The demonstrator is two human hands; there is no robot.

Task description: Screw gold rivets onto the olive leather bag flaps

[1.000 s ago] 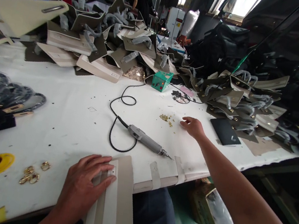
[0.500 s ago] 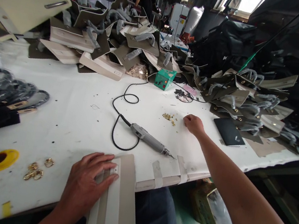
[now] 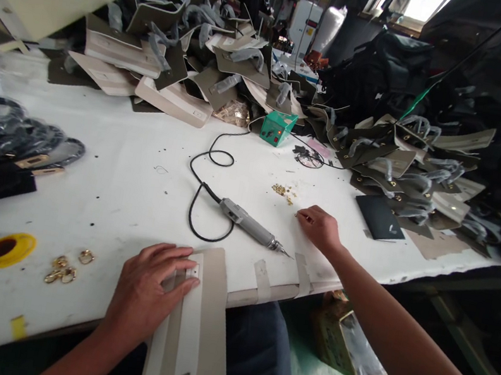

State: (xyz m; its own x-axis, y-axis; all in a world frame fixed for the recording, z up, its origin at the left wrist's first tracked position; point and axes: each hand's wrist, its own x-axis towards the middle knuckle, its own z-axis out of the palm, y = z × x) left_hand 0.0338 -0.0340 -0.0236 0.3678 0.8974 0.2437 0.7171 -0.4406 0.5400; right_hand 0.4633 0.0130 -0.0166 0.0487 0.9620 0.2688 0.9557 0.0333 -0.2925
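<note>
My left hand [image 3: 149,289] lies flat on a beige bag panel [image 3: 213,322], fingers stretched out and thumb apart, beside a pale strip with small holes. The panel reaches over the table's front edge onto my lap. My right hand [image 3: 320,230] is at the table surface with its fingers curled together, the fingertips at a tiny gold piece; whether they grip it is hidden. Just beyond lies a small pile of gold screw-like pieces [image 3: 281,190]. Between my hands rests a grey electric screwdriver [image 3: 251,226], its tip pointing right.
A black cord leads from the screwdriver to a green power box [image 3: 277,129]. Yellow tape roll [image 3: 23,253] and gold clasps [image 3: 68,275] lie at left. A black booklet [image 3: 379,217] is at right. Stacked panels [image 3: 173,101] line the back. Tape strips [image 3: 262,281] mark the front edge.
My right hand has moved slightly left and nearer to me, to a tiny gold piece. My left hand stays on the panel. The view has tilted a little.
</note>
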